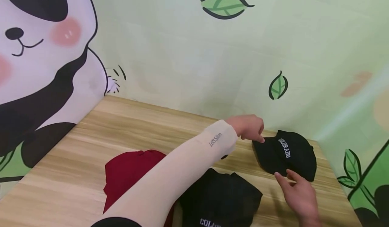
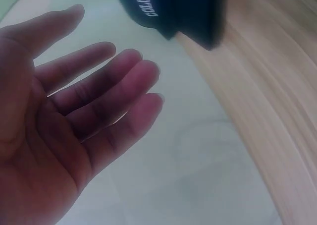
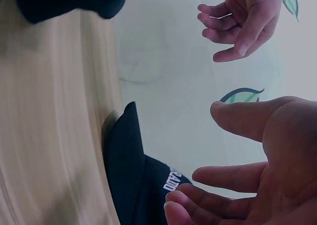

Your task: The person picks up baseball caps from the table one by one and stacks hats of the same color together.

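A black baseball cap [image 1: 299, 154] with white COLORADO lettering lies at the table's far right, its brim toward the left. My left hand [image 1: 247, 127] is above the table by the brim's far end; in the left wrist view its fingers [image 2: 106, 106] are loosely bent and hold nothing, apart from the cap [image 2: 195, 14]. Near the cap's front side hovers my right hand [image 1: 301, 196], thumb and fingers spread. The right wrist view shows a gap between its thumb and fingers. A second black COLORADO cap [image 1: 225, 193] lies closer, partly behind the left sleeve.
A dark red cap [image 1: 133, 166] lies left of the nearer black cap, partly covered by my left sleeve [image 1: 182, 166]. The wooden table [image 1: 136, 125] meets a printed backdrop [image 1: 167, 58] at the back and right. A small black piece [image 1: 224, 157] peeks out beneath the sleeve.
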Tool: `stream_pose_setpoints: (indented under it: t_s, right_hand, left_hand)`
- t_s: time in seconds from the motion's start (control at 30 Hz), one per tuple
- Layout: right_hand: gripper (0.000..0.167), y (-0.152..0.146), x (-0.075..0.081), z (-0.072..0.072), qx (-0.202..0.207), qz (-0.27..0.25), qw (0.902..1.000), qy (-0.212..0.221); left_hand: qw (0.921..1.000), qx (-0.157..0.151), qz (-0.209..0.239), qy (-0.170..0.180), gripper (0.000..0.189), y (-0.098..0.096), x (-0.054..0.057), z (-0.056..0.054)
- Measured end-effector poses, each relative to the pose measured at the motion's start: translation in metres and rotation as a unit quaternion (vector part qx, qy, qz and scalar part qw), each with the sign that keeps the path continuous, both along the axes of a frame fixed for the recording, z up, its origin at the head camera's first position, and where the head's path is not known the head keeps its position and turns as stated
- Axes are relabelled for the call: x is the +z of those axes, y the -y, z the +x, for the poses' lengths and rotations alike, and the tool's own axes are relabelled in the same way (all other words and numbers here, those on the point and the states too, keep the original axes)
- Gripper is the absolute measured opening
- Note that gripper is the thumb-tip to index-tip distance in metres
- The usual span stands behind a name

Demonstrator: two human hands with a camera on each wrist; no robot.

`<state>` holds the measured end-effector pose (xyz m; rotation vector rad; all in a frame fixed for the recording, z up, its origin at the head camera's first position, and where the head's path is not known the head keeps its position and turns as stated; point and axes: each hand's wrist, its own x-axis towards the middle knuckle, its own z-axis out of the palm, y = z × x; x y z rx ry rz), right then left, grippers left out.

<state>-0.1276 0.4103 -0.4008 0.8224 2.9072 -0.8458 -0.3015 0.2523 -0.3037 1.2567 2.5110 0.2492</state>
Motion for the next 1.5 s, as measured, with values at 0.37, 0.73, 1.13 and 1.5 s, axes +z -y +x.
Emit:
stream_pose_setpoints:
  t_s: [0.37, 0.73, 1.13, 1.5]
  right_hand:
    - [0.092, 0.000, -0.007, 0.008, -0.001, 0.000, 0.9999, 0.011]
    - [0.089, -0.001, -0.011, 0.019, -0.018, -0.008, 0.9991, 0.037]
    - [0.087, 0.015, -0.013, 0.032, -0.033, -0.021, 0.9981, 0.048]
    - [0.078, 0.019, -0.017, 0.032, -0.002, -0.008, 0.9996, 0.026]
  left_hand:
    - [0.9993, 0.021, -0.029, -0.007, 0.024, -0.008, -0.022, -0.005]
    - [0.9988, 0.015, -0.046, -0.003, 0.045, -0.020, -0.044, 0.003]
    - [0.9961, 0.036, -0.080, -0.006, 0.039, -0.025, -0.050, 0.003]
    - [0.9948, 0.050, -0.080, 0.039, 0.046, -0.038, -0.080, 0.000]
